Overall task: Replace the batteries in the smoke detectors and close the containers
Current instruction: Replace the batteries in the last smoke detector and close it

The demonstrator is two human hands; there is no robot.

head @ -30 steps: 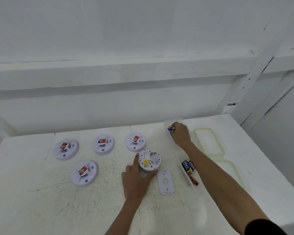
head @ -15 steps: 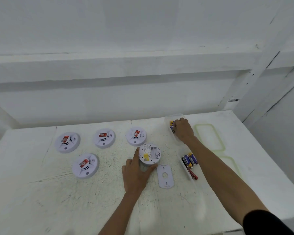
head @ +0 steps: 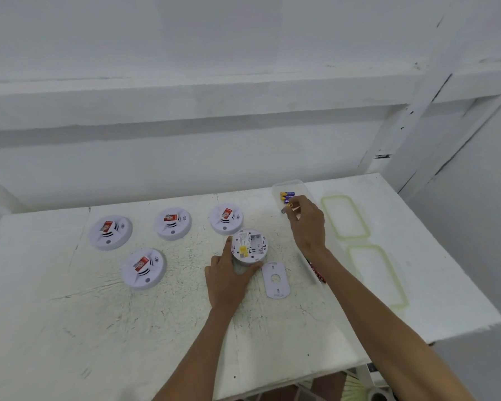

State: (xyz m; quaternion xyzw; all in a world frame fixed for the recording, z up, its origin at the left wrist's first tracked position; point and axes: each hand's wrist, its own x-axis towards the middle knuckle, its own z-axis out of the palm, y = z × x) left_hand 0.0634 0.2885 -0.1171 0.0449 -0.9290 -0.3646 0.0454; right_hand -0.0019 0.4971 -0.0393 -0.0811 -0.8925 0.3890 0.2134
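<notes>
Table (head: 70, 328): four closed smoke detectors, one open.
Left hand (head: 229, 280) cups the upturned detector (head: 249, 247), fingers curled on its rim; right hand (head: 308, 224) pinches batteries (head: 288, 206) beside the far clear container (head: 289, 183); detached cover (head: 276, 280) lies nearby.

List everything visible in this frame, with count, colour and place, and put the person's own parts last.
Table: one, white, scuffed, holding everything.
Closed smoke detectors: four, white with red stickers, left half of the table.
Open smoke detector: one, white, back side up, centre.
Cover plate: one, white, just right of the open detector.
Far container: one, clear, lidless, with blue-and-gold batteries inside.
Near container: one, clear, mostly hidden under the right forearm.
Lids: two, clear with green rims, right side.
Left hand: steadying the open detector.
Right hand: pinching a battery over the far container.
</notes>
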